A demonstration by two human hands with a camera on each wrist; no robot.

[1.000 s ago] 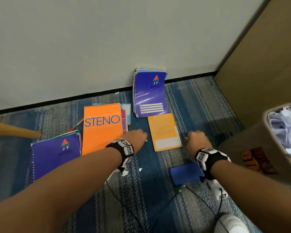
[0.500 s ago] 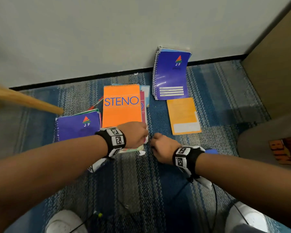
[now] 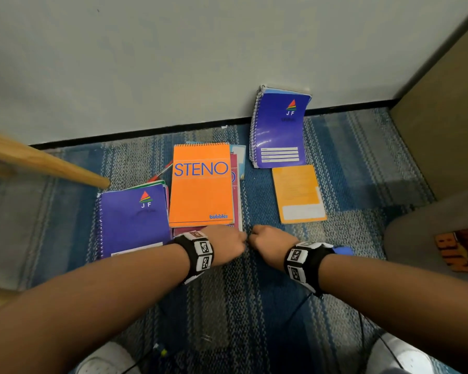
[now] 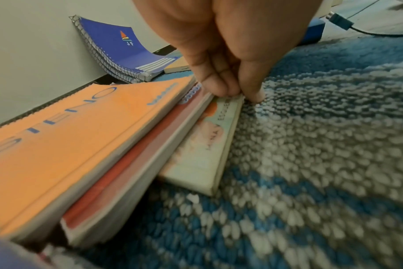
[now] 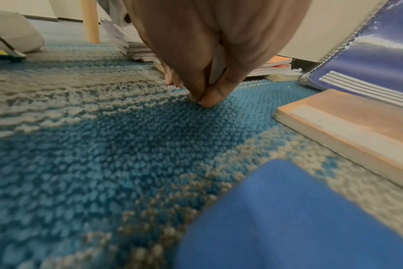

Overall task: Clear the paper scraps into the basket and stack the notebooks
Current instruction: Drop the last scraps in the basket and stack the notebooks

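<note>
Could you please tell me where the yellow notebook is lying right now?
In the head view the yellow notebook lies flat on the carpet, right of the STENO pad, just in front of the purple notebook leaning on the wall.

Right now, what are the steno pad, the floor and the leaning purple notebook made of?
Steno pad: matte orange card cover, paper pages, dark spiral on top. Floor: looped woven carpet, blue and grey. Purple notebook: glossy, probably laminated cover that bends and reflects light; wire spiral.

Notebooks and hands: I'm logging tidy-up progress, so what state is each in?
STENO notebook: closed, flat, topping a small pile.
Left purple notebook: closed, flat.
Leaning purple notebook: propped against the wall, cover curled.
Yellow notebook: closed, flat, alone.
Left hand: fingertips pinched at the pile's corner.
Right hand: fingertips pinched on the carpet.
</note>
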